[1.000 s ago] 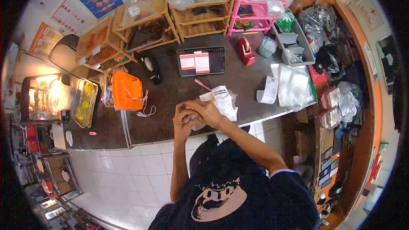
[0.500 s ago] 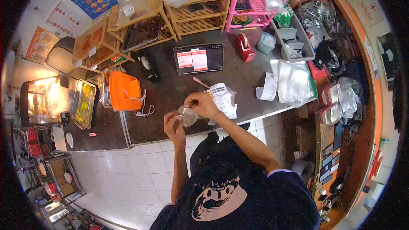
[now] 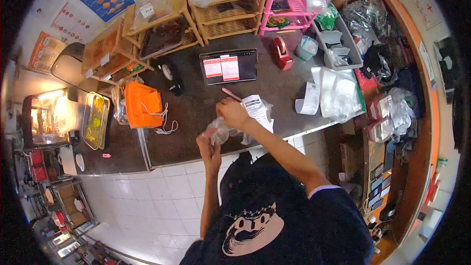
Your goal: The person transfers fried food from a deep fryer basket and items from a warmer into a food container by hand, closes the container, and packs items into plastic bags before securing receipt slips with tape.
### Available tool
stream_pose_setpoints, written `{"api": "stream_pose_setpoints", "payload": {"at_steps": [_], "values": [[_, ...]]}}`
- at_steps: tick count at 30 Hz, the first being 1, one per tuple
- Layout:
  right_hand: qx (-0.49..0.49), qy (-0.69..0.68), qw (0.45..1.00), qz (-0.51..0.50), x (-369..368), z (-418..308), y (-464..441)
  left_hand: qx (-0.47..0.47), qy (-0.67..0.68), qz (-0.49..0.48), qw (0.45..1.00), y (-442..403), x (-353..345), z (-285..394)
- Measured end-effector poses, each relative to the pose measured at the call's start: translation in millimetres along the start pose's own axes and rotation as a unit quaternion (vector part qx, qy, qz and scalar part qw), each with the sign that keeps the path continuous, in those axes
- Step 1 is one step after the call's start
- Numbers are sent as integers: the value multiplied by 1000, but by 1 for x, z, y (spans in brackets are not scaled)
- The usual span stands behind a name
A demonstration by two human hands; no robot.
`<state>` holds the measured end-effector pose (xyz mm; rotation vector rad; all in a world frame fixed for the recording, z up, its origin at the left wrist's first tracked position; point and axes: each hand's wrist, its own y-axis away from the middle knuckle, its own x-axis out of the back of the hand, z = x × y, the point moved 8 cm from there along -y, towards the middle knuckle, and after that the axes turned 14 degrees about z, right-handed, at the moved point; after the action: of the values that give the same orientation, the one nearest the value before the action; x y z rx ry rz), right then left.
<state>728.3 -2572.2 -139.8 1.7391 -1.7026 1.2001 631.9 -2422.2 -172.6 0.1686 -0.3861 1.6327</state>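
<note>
A clear plastic bag [image 3: 223, 132] is stretched between my two hands above the front of the dark counter. My left hand [image 3: 209, 147] is closed on its lower left side, with part of the bag over the fingers. My right hand [image 3: 232, 113] pinches the upper edge, its fingertips partly hidden. Just right of that hand lies a printed receipt [image 3: 256, 109], with more clear plastic partly beneath it. A pink pen [image 3: 230, 94] rests above my right hand. Whether the bag holds anything, I cannot make out.
A tablet [image 3: 228, 67] stands behind my hands. An orange container [image 3: 142, 104] and white cable [image 3: 169, 126] sit left. To the right are a red tape dispenser [image 3: 282, 54], a curled receipt [image 3: 308, 100], a stack of clear bags [image 3: 338, 93] and a grey bin [image 3: 355, 61].
Both hands have shifted slightly right with the plastic bag. My right hand has moved a little up, and my left hand a little down. The bag looks more spread out.
</note>
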Motion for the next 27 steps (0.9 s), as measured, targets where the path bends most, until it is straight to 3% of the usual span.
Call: {"api": "stream_pose_setpoints", "payload": {"at_steps": [2,3,5,6,8,9,11,15,17,23,27], "values": [[13,-50,999,16,18,-28,9,-103,-29,56,993,-31,-7,43],[45,-78,996,12,18,-44,12,-101,-28,59,993,-35,-11,43],[91,-92,991,36,19,-60,18,18,6,5,1000,-41,-26,23],[89,-93,991,38,17,-58,18,17,5,3,1000,-42,-25,13],[-19,-248,961,123,22,-33,13,-52,-28,-7,998,-47,-23,-5],[-21,-247,960,126,20,-29,12,-55,-28,-11,998,-50,-24,3],[-11,-293,949,120,14,-24,14,24,35,35,998,-56,-17,8],[-63,-255,959,108,-2,-15,14,33,45,39,998,-66,-12,-1],[-191,-232,942,151,-10,-2,25,80,161,73,981,-73,-9,-19],[-180,-328,918,134,-50,15,32,66,57,97,991,-77,3,-6],[-216,-327,910,134,-35,18,17,80,113,91,986,-76,-2,-21]]}}
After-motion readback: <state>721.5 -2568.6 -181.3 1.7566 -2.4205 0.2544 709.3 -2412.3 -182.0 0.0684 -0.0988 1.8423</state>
